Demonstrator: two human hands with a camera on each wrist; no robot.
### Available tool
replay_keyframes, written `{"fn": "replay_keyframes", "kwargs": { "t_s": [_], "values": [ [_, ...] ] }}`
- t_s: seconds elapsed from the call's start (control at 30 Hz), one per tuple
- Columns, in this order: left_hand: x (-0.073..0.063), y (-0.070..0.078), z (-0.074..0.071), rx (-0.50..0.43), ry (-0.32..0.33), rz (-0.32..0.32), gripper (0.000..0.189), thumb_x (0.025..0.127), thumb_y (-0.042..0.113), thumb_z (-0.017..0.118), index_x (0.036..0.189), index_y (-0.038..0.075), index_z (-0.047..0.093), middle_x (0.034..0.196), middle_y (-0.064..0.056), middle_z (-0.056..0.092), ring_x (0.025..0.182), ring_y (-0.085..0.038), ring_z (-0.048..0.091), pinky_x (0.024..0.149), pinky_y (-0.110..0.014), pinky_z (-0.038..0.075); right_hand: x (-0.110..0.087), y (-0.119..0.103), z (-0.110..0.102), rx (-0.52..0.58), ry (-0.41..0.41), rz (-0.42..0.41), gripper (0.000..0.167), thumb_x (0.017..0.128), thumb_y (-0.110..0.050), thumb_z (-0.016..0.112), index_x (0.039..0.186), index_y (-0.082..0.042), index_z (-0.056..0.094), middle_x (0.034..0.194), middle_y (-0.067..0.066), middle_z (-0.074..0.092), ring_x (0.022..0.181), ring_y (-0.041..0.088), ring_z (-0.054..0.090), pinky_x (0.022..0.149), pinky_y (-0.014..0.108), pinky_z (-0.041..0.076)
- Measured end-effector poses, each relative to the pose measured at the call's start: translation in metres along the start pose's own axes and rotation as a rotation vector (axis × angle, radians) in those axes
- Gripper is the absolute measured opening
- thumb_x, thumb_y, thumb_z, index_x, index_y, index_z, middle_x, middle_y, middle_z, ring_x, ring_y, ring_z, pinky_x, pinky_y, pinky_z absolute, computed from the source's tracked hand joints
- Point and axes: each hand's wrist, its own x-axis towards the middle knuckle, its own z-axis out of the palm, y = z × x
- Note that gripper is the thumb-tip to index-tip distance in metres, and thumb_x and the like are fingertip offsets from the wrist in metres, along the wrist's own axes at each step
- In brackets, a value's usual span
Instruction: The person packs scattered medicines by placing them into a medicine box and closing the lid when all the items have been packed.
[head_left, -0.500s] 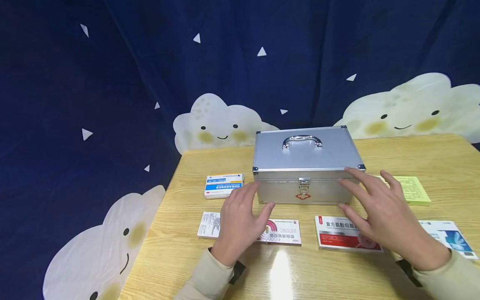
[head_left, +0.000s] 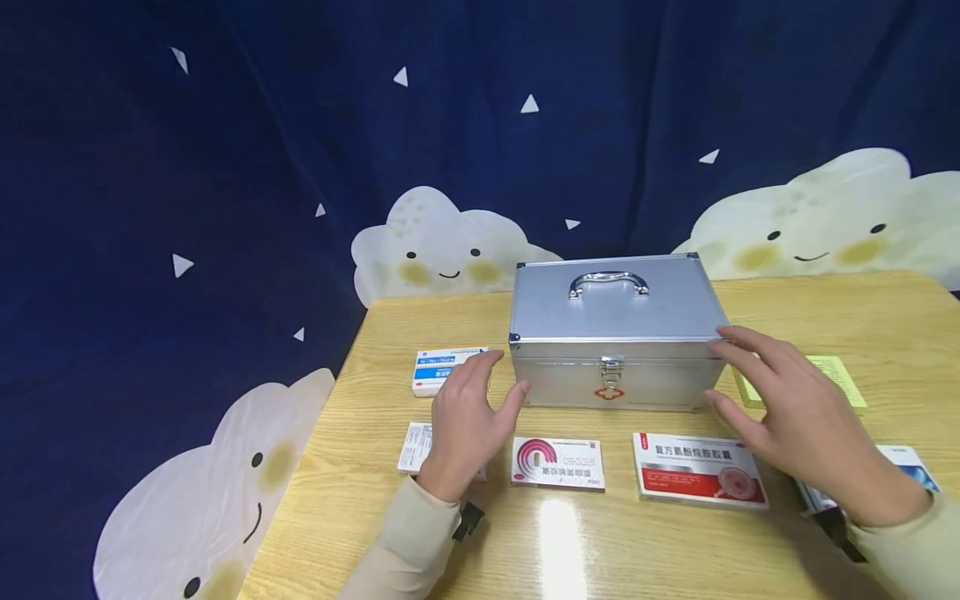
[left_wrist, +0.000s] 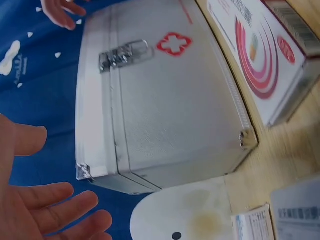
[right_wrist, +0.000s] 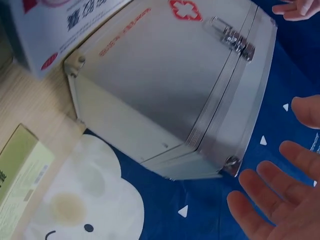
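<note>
A silver metal first-aid case with a carry handle, a front latch and a red cross stands with its lid down on the wooden table. My left hand is beside its front left corner, fingers spread and holding nothing. In the left wrist view those fingers are apart from the case. Off the front right corner is my right hand, also spread and holding nothing. The right wrist view shows its fingers apart from the lid corner. Both hands hover above medicine boxes.
A red and white medicine box and a pink-arc box lie in front of the case. Left of it is a blue and white box; a yellow-green box lies right. Behind hangs a dark blue curtain.
Both hands have moved outward, away from the case's front: the left a little left, the right to the right. More of the two front boxes shows. The case has stayed put.
</note>
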Motion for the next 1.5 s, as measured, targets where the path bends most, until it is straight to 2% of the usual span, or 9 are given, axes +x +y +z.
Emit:
{"fn": "replay_keyframes", "kwargs": {
  "t_s": [0.1, 0.23, 0.47, 0.57, 0.73, 1.0, 1.3, 1.4, 1.5],
  "values": [
    [0.003, -0.004, 0.003, -0.001, -0.012, -0.015, 0.045, 0.086, 0.036, 0.074, 0.117, 0.004, 0.069, 0.114, -0.012, 0.074, 0.104, -0.029, 0.071, 0.087, -0.041, 0.058, 0.000, 0.006, -0.001, -0.002, 0.007, 0.024, 0.062, 0.071, -0.019, 0.081, 0.128, -0.003, 0.061, 0.135, 0.020, 0.058, 0.116, 0.042, 0.055, 0.087, 0.058, 0.045],
    [0.006, -0.008, 0.007, -0.006, -0.046, -0.061, 0.045, 0.087, 0.037, 0.073, 0.119, 0.005, 0.069, 0.118, -0.011, 0.073, 0.109, -0.028, 0.070, 0.090, -0.042, 0.057, 0.002, 0.014, 0.000, -0.008, 0.008, 0.074, 0.068, 0.069, -0.017, 0.082, 0.131, -0.002, 0.059, 0.135, 0.021, 0.058, 0.118, 0.043, 0.054, 0.086, 0.062, 0.046],
    [0.011, -0.013, 0.013, -0.012, -0.107, -0.119, 0.047, 0.088, 0.039, 0.071, 0.123, 0.008, 0.067, 0.122, -0.009, 0.071, 0.112, -0.028, 0.068, 0.089, -0.042, 0.056, 0.003, 0.028, 0.002, 0.009, -0.066, 0.185, 0.070, 0.074, -0.017, 0.082, 0.135, 0.000, 0.052, 0.134, 0.027, 0.055, 0.120, 0.047, 0.050, 0.090, 0.066, 0.042],
    [0.014, -0.014, 0.014, -0.019, -0.129, -0.129, 0.048, 0.089, 0.040, 0.069, 0.125, 0.008, 0.065, 0.125, -0.009, 0.070, 0.113, -0.028, 0.067, 0.089, -0.043, 0.056, 0.004, 0.032, 0.004, 0.021, -0.094, 0.219, 0.070, 0.077, -0.018, 0.081, 0.137, 0.000, 0.050, 0.133, 0.027, 0.055, 0.117, 0.046, 0.052, 0.088, 0.066, 0.043],
    [0.017, -0.017, 0.017, -0.042, -0.158, -0.140, 0.050, 0.090, 0.040, 0.067, 0.127, 0.007, 0.064, 0.126, -0.010, 0.069, 0.114, -0.028, 0.067, 0.091, -0.043, 0.056, 0.005, 0.037, 0.008, 0.029, -0.132, 0.240, 0.068, 0.081, -0.024, 0.079, 0.137, 0.000, 0.049, 0.131, 0.027, 0.056, 0.105, 0.043, 0.058, 0.078, 0.064, 0.047],
    [0.020, -0.019, 0.022, -0.079, -0.214, -0.199, 0.050, 0.092, 0.041, 0.066, 0.130, 0.009, 0.062, 0.129, -0.007, 0.067, 0.101, -0.024, 0.069, 0.081, -0.040, 0.056, 0.007, 0.044, 0.015, 0.088, -0.168, 0.260, 0.065, 0.086, -0.029, 0.077, 0.138, -0.001, 0.050, 0.131, 0.025, 0.058, 0.101, 0.042, 0.063, 0.076, 0.059, 0.051],
    [0.027, -0.017, 0.031, -0.133, -0.213, -0.210, 0.045, 0.093, 0.038, 0.064, 0.127, 0.008, 0.065, 0.126, -0.009, 0.069, 0.104, -0.025, 0.068, 0.086, -0.040, 0.055, 0.011, 0.049, 0.021, 0.033, -0.191, 0.290, 0.064, 0.089, -0.040, 0.072, 0.135, 0.001, 0.054, 0.127, 0.028, 0.062, 0.100, 0.044, 0.064, 0.074, 0.060, 0.051],
    [0.027, -0.018, 0.032, -0.142, -0.184, -0.210, 0.036, 0.093, 0.036, 0.065, 0.118, 0.010, 0.071, 0.118, -0.008, 0.073, 0.101, -0.024, 0.069, 0.085, -0.039, 0.055, 0.013, 0.049, 0.024, 0.036, -0.202, 0.292, 0.063, 0.089, -0.041, 0.071, 0.132, 0.003, 0.057, 0.121, 0.029, 0.065, 0.095, 0.044, 0.065, 0.074, 0.059, 0.053],
    [0.028, -0.019, 0.034, -0.137, -0.159, -0.193, 0.026, 0.093, 0.034, 0.067, 0.107, 0.013, 0.075, 0.110, -0.005, 0.076, 0.099, -0.023, 0.069, 0.085, -0.039, 0.054, 0.013, 0.052, 0.026, 0.042, -0.171, 0.254, 0.057, 0.088, -0.036, 0.074, 0.126, 0.004, 0.062, 0.109, 0.027, 0.070, 0.085, 0.041, 0.067, 0.069, 0.054, 0.054]
  ]
}}
